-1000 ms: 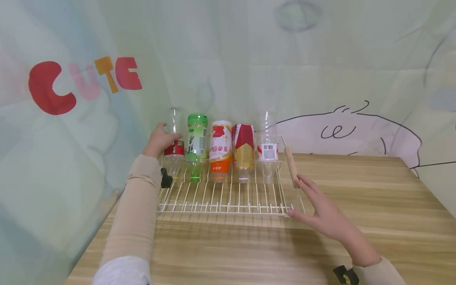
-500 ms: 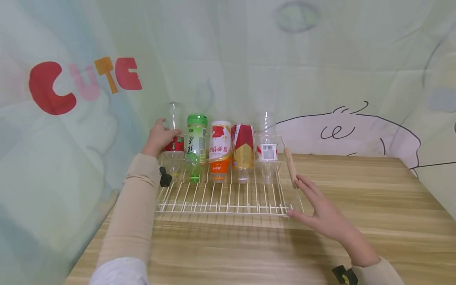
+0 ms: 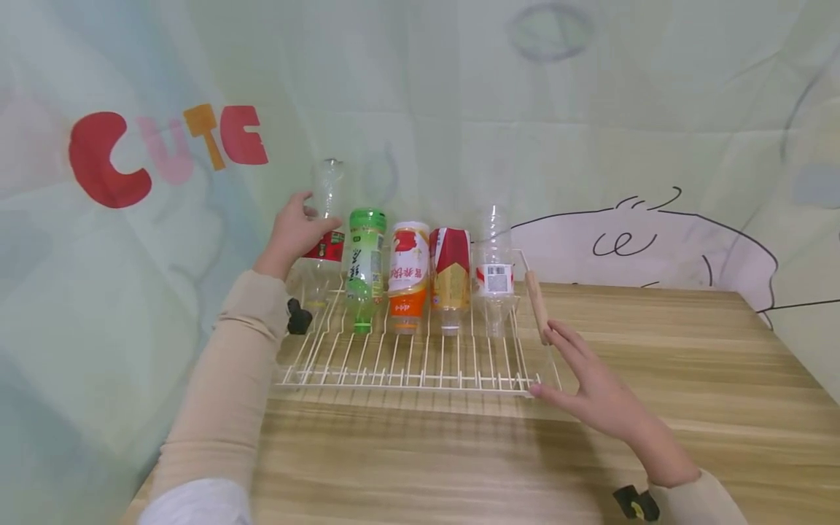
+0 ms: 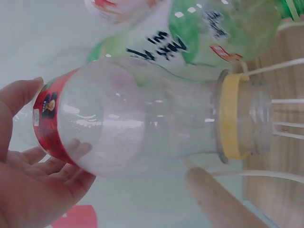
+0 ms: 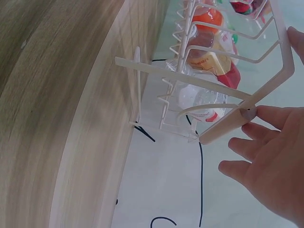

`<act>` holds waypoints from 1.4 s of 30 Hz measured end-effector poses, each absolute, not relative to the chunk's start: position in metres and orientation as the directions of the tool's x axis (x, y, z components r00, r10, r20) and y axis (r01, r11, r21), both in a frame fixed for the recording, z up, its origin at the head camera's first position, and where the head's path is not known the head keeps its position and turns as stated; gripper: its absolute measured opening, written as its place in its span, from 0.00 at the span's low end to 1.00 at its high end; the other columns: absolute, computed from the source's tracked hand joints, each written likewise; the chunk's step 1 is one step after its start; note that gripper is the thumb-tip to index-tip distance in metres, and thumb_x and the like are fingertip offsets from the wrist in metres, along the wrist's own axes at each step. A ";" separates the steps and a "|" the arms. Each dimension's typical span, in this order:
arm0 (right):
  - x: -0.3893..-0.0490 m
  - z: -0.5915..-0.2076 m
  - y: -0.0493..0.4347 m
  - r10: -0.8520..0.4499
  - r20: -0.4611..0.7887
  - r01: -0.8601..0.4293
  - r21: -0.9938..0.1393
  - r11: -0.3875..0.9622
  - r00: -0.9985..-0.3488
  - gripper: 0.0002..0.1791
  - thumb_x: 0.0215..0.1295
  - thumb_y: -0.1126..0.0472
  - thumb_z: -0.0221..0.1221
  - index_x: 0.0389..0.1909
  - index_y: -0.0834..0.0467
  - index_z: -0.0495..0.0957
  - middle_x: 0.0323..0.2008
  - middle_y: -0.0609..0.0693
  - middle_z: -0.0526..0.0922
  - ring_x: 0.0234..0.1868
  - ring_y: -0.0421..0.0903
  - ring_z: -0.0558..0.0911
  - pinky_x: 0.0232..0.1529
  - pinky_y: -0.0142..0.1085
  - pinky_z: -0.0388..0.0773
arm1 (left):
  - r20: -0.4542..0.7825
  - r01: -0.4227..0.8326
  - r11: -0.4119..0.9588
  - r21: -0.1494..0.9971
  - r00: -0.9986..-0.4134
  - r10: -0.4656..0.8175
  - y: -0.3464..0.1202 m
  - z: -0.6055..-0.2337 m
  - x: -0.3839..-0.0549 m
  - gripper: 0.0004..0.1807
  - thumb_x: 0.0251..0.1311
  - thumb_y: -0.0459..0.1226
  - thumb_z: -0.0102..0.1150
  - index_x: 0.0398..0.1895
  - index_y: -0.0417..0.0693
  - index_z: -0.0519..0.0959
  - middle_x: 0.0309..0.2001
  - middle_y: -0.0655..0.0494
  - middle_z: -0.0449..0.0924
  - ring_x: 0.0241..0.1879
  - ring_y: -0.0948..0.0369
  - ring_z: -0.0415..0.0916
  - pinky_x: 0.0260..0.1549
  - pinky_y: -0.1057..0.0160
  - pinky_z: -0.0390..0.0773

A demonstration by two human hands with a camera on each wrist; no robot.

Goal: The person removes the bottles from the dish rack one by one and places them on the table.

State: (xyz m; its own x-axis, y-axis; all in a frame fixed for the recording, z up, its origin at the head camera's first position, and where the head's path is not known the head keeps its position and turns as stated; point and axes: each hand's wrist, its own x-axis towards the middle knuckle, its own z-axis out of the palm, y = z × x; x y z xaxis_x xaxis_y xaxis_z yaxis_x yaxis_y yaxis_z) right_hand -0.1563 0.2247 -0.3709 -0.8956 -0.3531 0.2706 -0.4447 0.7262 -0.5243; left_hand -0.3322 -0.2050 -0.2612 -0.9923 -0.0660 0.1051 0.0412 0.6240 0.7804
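In the head view, my left hand grips a clear plastic bottle with a red label at the left end of a white wire rack. The left wrist view shows the bottle neck-down, a yellow ring round its neck, with thumb and fingers around the label. Its mouth sits higher than those of the other bottles. My right hand is at the rack's right side, fingers fairly straight. Its fingertips touch the wooden handle and the thumb is at the front corner.
Beside the held bottle, a green bottle, a white-and-orange bottle, a red-and-gold bottle and a clear bottle stand neck-down in the rack. A wood-grain table lies underneath. A printed curtain hangs behind and at left.
My left hand has lifted the red-labelled bottle upward from its spot in the row. The rack's left end has shifted slightly left. My right hand has stayed in place.
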 end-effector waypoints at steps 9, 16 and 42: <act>-0.156 -0.369 0.225 -0.360 0.269 -0.449 -0.515 0.730 -0.893 0.47 0.59 0.44 0.64 0.73 0.60 0.55 0.74 0.57 0.52 0.67 0.67 0.63 0.56 0.68 0.64 | 0.133 0.107 0.652 0.751 -0.991 0.010 -0.181 -0.243 -0.322 0.47 0.61 0.50 0.59 0.76 0.49 0.45 0.69 0.40 0.60 0.66 0.46 0.61 0.58 0.44 0.71; -0.156 -0.368 0.225 -0.360 0.262 -0.446 -0.524 0.726 -0.895 0.46 0.60 0.44 0.64 0.73 0.59 0.55 0.74 0.57 0.52 0.67 0.66 0.62 0.56 0.68 0.63 | 0.153 0.178 0.665 0.726 -0.984 0.095 -0.162 -0.234 -0.314 0.45 0.62 0.48 0.60 0.76 0.48 0.47 0.67 0.41 0.62 0.65 0.46 0.62 0.59 0.45 0.70; -0.167 -0.305 0.218 -0.410 0.278 -0.495 -0.459 0.738 -0.869 0.49 0.59 0.44 0.65 0.75 0.54 0.50 0.75 0.56 0.51 0.72 0.64 0.56 0.63 0.65 0.58 | 0.127 0.341 0.621 0.705 -0.923 0.363 -0.093 -0.228 -0.280 0.43 0.59 0.41 0.64 0.74 0.51 0.52 0.64 0.44 0.64 0.52 0.51 0.75 0.44 0.56 0.82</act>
State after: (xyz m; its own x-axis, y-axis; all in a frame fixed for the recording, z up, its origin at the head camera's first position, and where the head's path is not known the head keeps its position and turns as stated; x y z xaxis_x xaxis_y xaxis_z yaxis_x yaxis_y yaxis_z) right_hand -0.1674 0.2180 -0.3049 -0.8688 -0.4096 0.2783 -0.4949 0.7380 -0.4586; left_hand -0.2803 -0.0933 -0.2276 -0.9230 0.3632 0.1269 0.3414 0.6212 0.7053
